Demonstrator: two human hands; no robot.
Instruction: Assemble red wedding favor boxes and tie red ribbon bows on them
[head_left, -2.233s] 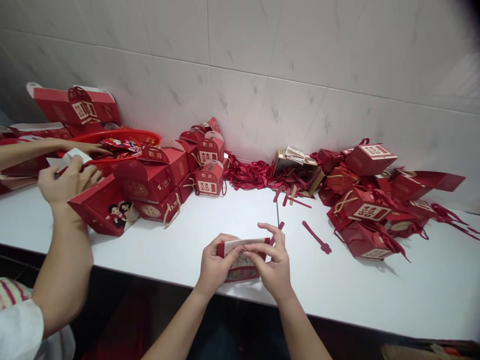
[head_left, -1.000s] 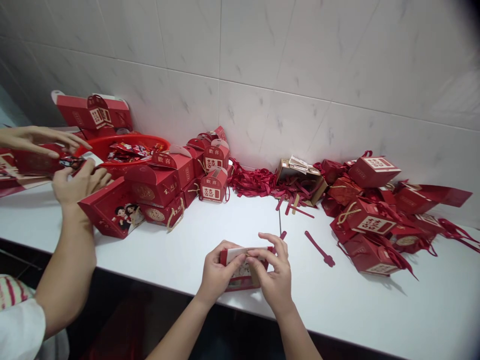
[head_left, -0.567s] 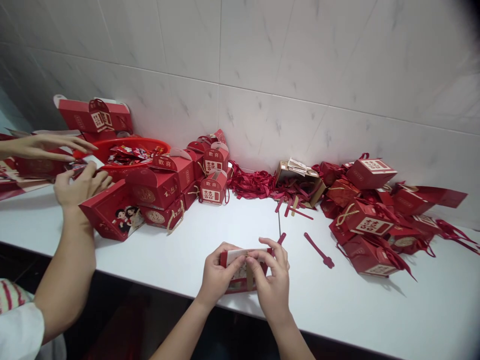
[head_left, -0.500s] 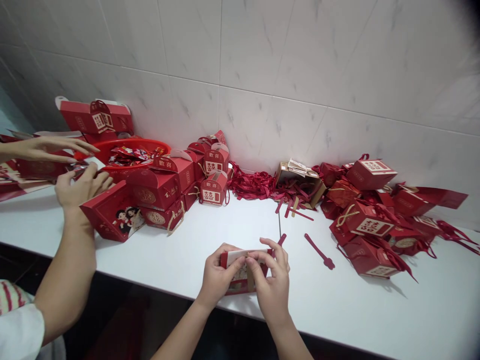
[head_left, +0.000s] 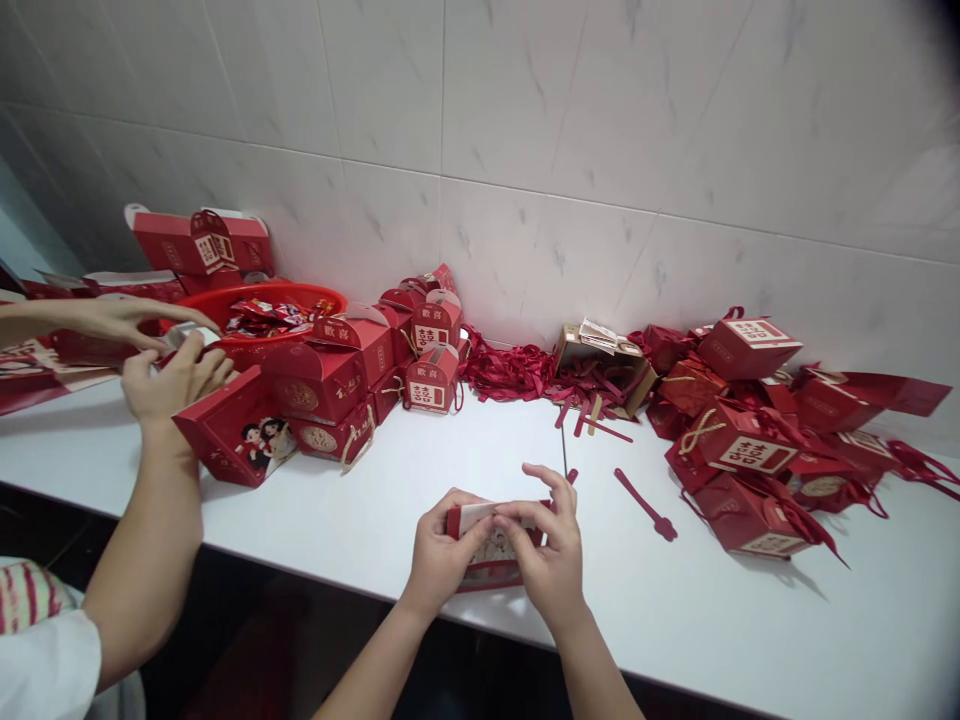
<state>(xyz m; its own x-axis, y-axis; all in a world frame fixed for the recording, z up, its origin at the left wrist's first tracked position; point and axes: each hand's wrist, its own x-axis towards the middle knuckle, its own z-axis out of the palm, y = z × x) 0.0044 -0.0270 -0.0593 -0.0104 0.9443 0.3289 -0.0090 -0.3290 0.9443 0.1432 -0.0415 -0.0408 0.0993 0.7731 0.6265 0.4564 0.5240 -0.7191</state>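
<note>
At the table's front edge, a small red gift box (head_left: pixel 491 575) with a pale picture panel sits between my two hands. My left hand (head_left: pixel 442 550) grips its left side, the thumb near the top. From the right, my right hand (head_left: pixel 547 550) closes on the top edge, thumb and fingers pinched near the left thumb, index finger raised. What lies under the fingertips is hidden. Just behind my right hand, a dark red strap (head_left: pixel 572 476) shows in part. Another flower-ended strap (head_left: pixel 646 505) lies to the right on the table.
Finished-looking red boxes (head_left: pixel 754 450) are heaped at right. A carton of straps (head_left: pixel 637 385) and red ribbons (head_left: pixel 510 368) lie by the wall. Stacked boxes (head_left: pixel 319 380) and a red basin (head_left: pixel 330 295) of wrapped sweets stand left, near a co-worker's hands (head_left: pixel 176 375).
The tan strip that hung in front of the box is no longer visible. My fingers stay pinched at its top edge. The view has shifted slightly, and the co-worker's hands have moved a little.
</note>
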